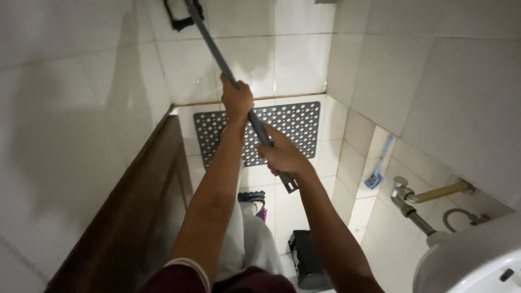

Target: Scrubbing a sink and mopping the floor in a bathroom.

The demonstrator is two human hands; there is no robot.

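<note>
Two hands on one grey pole | left hand clenched higher up, right hand gripping near the butt end | pole head against the wall tiles, upper part | wet patch beside it; lower tiles look untouched

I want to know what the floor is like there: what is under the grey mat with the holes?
White floor tiles show around the grey perforated mat and through its holes. The left hand, right hand and grey pole hide part of the mat; the floor beneath its solid parts cannot be seen.
</note>
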